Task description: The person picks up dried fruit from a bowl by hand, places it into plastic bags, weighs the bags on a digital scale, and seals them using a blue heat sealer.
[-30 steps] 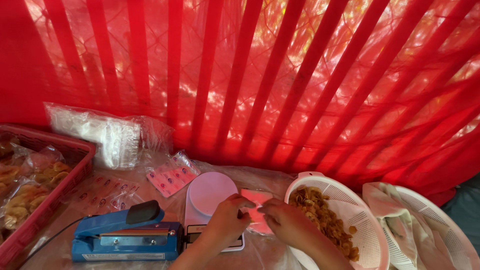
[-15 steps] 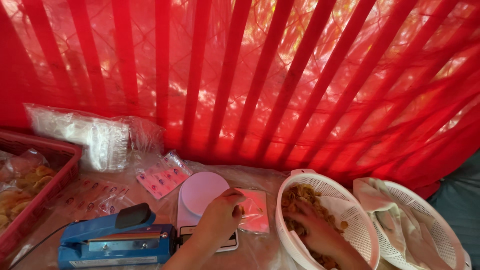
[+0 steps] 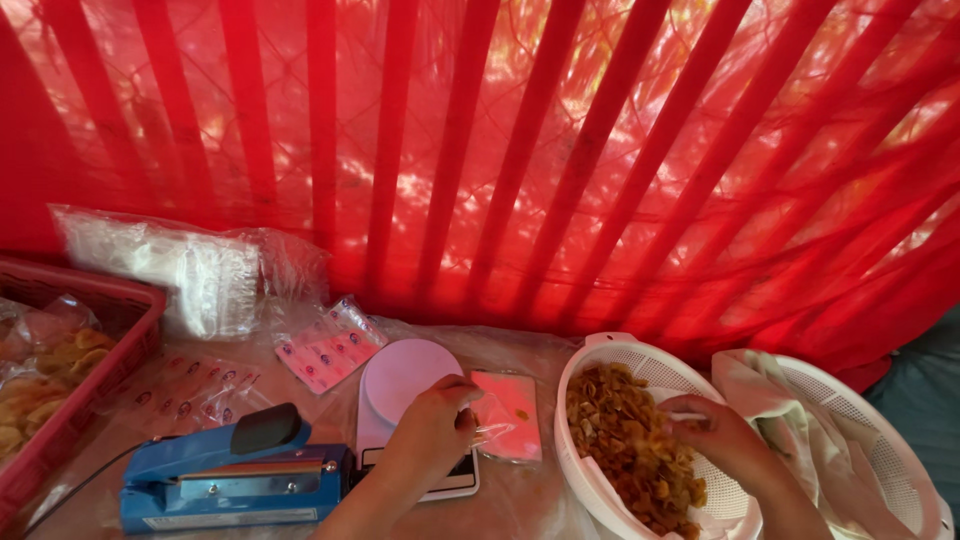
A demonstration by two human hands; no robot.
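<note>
Left hand [image 3: 432,432] is closed around the mouth of a small clear pouch [image 3: 508,415], which is held above the table just beside a round-topped kitchen scale [image 3: 405,378]; the pouch is pinched between thumb and fingers and looks empty or nearly so. Right hand [image 3: 722,436] is lowered into a white perforated basket [image 3: 600,358] heaped with golden fried snack pieces [image 3: 630,440]. Its fingers are curled over the pieces, but whether any are actually grasped cannot be told, as the fingertips are hidden by the hand itself.

A filling step is judged to be in hand: pieces are being gathered while the pouch is kept ready. For the next move, the pouch mouth would need to be held well apart, and a handful carried across the basket rim without spilling; the thin film is likely to collapse if gripped on one side only.

A blue heat sealer [image 3: 235,480] lies at the left of the scale, a red crate [image 3: 95,385] of filled bags is seen further left, and a second white basket [image 3: 875,440] holding a cloth stands at the right.
</note>
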